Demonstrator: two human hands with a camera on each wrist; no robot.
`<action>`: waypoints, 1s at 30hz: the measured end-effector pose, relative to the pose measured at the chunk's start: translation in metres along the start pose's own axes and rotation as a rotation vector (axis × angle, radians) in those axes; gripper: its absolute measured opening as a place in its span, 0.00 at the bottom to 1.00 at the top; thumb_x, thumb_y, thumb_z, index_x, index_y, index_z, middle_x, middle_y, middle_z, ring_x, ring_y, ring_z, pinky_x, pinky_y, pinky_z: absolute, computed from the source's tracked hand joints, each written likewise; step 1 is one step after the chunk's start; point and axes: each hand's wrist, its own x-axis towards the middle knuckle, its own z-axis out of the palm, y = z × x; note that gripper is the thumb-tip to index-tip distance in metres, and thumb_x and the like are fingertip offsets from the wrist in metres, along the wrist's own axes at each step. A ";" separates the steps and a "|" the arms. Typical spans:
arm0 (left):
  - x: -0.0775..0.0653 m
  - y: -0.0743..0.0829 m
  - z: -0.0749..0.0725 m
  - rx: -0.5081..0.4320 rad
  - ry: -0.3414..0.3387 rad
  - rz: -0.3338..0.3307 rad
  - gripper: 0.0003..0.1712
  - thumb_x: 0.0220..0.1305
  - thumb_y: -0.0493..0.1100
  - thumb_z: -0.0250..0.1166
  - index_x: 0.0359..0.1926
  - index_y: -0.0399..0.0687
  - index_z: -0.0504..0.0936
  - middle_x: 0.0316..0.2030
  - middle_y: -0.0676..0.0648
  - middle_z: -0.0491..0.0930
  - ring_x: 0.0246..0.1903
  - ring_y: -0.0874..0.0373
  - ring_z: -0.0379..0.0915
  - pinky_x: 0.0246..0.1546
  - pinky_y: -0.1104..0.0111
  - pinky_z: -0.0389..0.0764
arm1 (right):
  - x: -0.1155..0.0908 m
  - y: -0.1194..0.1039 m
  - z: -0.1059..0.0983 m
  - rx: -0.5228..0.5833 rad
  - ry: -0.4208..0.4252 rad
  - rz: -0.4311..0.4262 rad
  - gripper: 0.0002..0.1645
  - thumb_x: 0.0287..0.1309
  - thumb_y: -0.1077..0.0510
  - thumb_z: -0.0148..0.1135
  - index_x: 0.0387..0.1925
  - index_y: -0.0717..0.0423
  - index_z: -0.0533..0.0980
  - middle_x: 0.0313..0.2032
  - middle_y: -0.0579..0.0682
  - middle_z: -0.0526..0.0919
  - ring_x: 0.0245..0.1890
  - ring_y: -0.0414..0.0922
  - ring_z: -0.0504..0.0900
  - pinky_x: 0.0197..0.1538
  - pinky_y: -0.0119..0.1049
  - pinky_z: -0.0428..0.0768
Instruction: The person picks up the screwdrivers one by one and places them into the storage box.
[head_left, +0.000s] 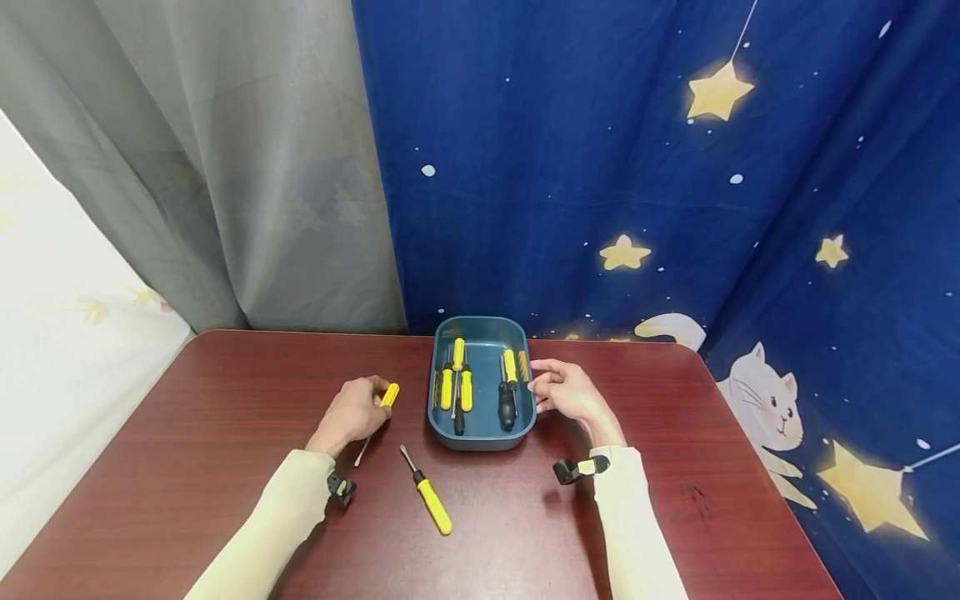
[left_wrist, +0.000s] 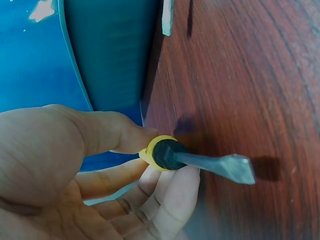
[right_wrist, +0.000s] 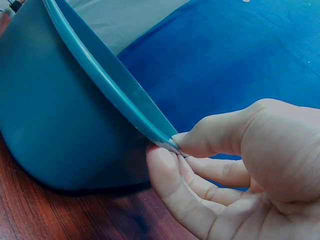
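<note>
My left hand [head_left: 352, 414] grips a yellow-handled screwdriver [head_left: 389, 395] left of the blue bin [head_left: 483, 444]. In the left wrist view, thumb and fingers close around the handle by its black collar, and the flat blade [left_wrist: 232, 167] points away from the palm. My right hand [head_left: 572, 392] pinches the bin's right rim [right_wrist: 162, 137] between thumb and fingers. Several screwdrivers lie inside the bin in two groups, yellow-handled ones [head_left: 467, 392] on the left and a black-handled one [head_left: 507, 406] among those on the right. Another yellow screwdriver [head_left: 433, 504] lies on the table in front.
The reddish-brown wooden table [head_left: 720, 467] ends at a back edge just behind the bin. A grey curtain [head_left: 300, 167] and a blue star-patterned curtain [head_left: 540, 167] hang there. A small black wrist camera [head_left: 567, 472] sits below the right hand.
</note>
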 end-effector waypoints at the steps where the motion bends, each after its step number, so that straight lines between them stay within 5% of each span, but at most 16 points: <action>1: 0.000 0.000 0.000 -0.006 0.002 0.001 0.26 0.61 0.38 0.67 0.60 0.37 0.80 0.35 0.45 0.79 0.33 0.54 0.73 0.33 0.67 0.74 | 0.000 0.000 0.000 0.001 0.001 0.001 0.31 0.61 0.73 0.62 0.67 0.69 0.70 0.34 0.57 0.84 0.27 0.42 0.82 0.34 0.40 0.90; 12: -0.002 0.003 -0.009 -0.210 -0.032 -0.027 0.25 0.65 0.36 0.66 0.63 0.35 0.76 0.32 0.43 0.77 0.20 0.58 0.75 0.20 0.69 0.82 | 0.000 -0.001 0.001 0.007 0.002 0.002 0.31 0.62 0.73 0.62 0.67 0.69 0.69 0.35 0.59 0.84 0.27 0.42 0.82 0.33 0.38 0.90; 30: 0.007 0.012 -0.016 -0.444 0.018 -0.029 0.26 0.67 0.38 0.67 0.65 0.37 0.75 0.39 0.40 0.81 0.24 0.58 0.80 0.25 0.66 0.88 | 0.000 -0.002 0.000 0.006 0.000 0.005 0.31 0.62 0.73 0.62 0.67 0.69 0.69 0.33 0.54 0.84 0.26 0.42 0.82 0.33 0.38 0.89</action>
